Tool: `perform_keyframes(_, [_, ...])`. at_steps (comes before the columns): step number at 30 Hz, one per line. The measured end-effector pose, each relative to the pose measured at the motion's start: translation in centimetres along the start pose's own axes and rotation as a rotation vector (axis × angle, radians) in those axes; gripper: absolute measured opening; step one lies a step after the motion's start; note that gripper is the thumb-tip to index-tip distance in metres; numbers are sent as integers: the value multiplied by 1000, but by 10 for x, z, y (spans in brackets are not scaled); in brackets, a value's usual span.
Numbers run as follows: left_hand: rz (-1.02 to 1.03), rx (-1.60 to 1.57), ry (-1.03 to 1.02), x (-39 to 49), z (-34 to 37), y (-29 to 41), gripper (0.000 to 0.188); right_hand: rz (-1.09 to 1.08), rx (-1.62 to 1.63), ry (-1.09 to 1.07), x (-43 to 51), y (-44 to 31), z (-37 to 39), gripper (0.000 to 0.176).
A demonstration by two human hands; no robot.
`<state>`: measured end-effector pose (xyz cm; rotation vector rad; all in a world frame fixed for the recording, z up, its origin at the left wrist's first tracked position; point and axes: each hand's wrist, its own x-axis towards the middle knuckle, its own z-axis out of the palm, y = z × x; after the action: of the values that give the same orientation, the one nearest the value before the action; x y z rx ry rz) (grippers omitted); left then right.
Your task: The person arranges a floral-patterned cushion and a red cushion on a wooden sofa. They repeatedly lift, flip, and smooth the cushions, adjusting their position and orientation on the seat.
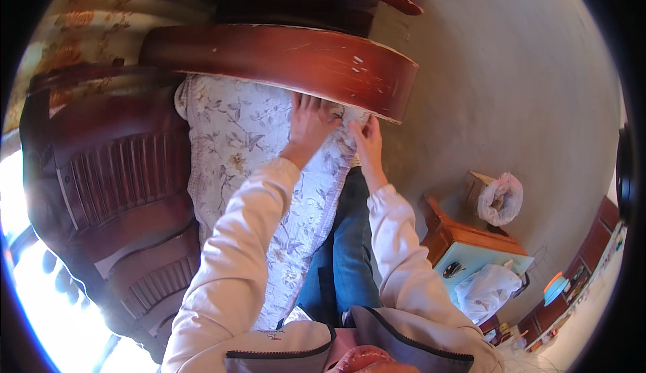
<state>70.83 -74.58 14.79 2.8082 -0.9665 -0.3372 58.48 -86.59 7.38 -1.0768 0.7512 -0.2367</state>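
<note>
A pale quilted cover with a flower print lies over a long seat in front of me. My left hand rests on the cover near its far end, the fingertips close to the lower edge of a red-brown wooden armrest. At the cover's right corner, just under the same armrest, my right hand pinches the fabric between thumb and fingers. The cover is bunched between the two hands.
A dark wooden slatted backrest runs along the left. Patterned curtains hang at the upper left. On the right stand a small wooden table with a plastic bag on it, and a lined waste bin on the grey floor.
</note>
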Motion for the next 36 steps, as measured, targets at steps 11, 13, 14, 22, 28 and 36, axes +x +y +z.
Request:
perform_keyframes(11, [-249,-218,-160,-239,75,52,83,77,-138,-162,42,-14,-2,42])
perform_keyframes(13, [-307,-303,-113,-250,66,60,79,128,-226,-155,43,-12,-7,46])
perform_keyframes(14, [-352,-377,-68,-256,56,67,75,150,-272,-152,45,-12,-11,48])
perform_keyframes(22, [-1800,-1881,167,-346,87,125,35,529,-223,-178,21,-30,-11,54])
perform_keyframes(28, [-1864,-1669,173,-352,122,126,32,673,-826,-179,28,-65,21,52])
perform_keyframes(36, [-1716,-1139,807,-330,88,4,30,-92,-1654,-1038,26,-90,68,33])
